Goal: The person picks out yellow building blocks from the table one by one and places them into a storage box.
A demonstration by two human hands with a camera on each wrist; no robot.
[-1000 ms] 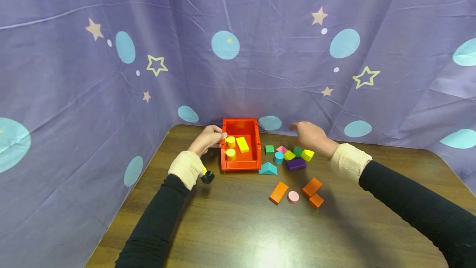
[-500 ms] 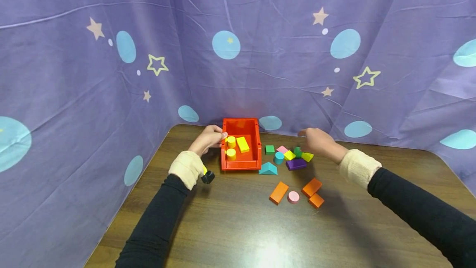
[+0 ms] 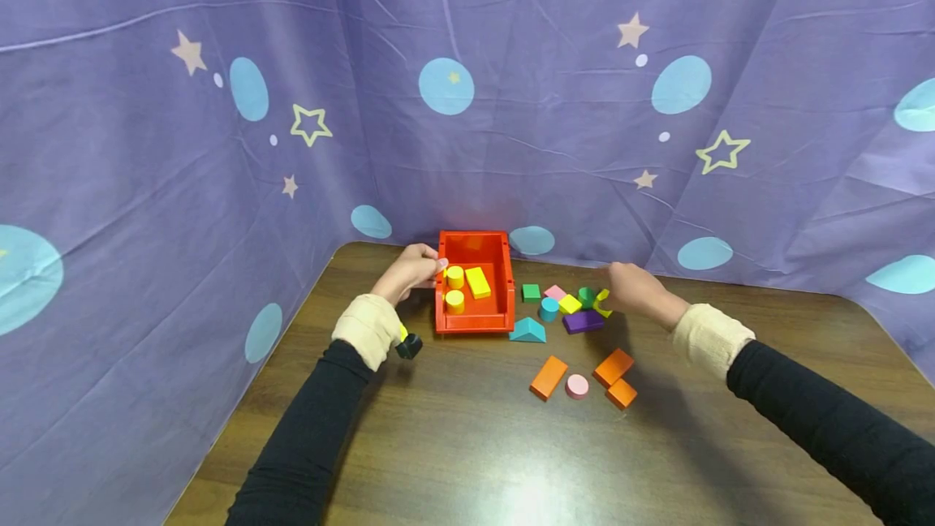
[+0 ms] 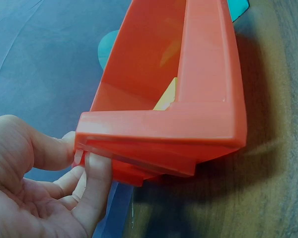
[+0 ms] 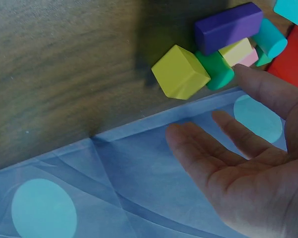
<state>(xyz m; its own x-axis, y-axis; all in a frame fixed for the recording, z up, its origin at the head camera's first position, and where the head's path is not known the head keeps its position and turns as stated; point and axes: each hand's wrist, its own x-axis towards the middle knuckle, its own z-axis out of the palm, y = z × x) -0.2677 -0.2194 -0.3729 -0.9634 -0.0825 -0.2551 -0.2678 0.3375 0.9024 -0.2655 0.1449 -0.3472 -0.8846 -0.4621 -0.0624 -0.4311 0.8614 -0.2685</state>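
Note:
My left hand (image 3: 411, 273) pinches the left side of the red bin (image 3: 475, 321) between thumb and fingers. The left wrist view shows the grip at the bin's corner (image 4: 84, 126). Two yellow cylinders and a yellow rectangular block (image 3: 478, 282) lie inside the bin. My right hand (image 3: 641, 295) hovers at the right end of the block cluster, its fingers apart in the right wrist view. Nearest to it is a yellow block (image 5: 180, 73), partly covered by the fingers in the head view. Beside that block lies a green cylinder (image 5: 216, 70), and a purple block (image 5: 228, 27) is close by.
A green block (image 3: 530, 293), a blue cylinder (image 3: 549, 310) and a blue triangle (image 3: 527, 331) lie right of the bin. Nearer the front are several orange blocks (image 3: 549, 378) and a pink disc (image 3: 576, 386). A purple curtain (image 3: 540, 104) hangs behind the table.
My right hand has moved right and closer to the front, from above the cluster down to the yellow block. The left hand and the bin have stayed in place.

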